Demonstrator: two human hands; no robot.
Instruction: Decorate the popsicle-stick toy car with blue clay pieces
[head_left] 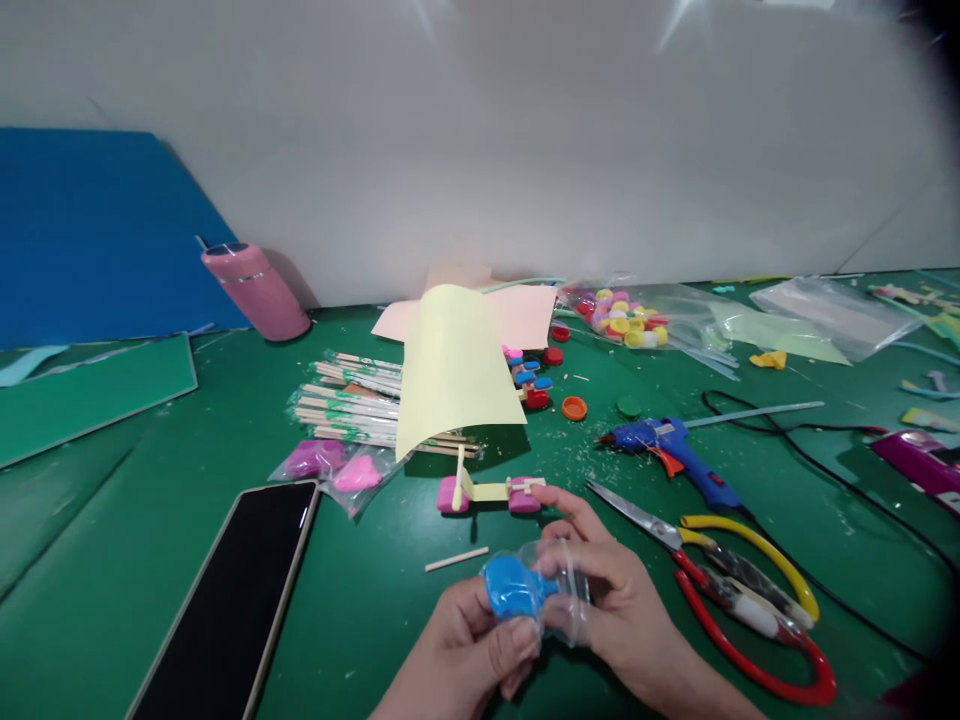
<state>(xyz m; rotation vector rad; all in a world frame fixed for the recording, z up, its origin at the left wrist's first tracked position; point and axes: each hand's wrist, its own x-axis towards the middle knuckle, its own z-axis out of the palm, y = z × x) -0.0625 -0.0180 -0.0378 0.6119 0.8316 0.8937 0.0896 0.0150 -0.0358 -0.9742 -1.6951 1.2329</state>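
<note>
Left hand point(474, 640) clamps blue clay point(511, 587), right hand point(616, 588) its clear bag point(576, 606), fingers closed. Squeeze gently, evenly.

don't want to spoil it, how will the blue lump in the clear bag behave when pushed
The blue lump is probably soft and apt to stretch, since it narrows to a thin neck on one side. The clear bag looks thin and creased, so it's likely floppy and may be slippery.
</note>
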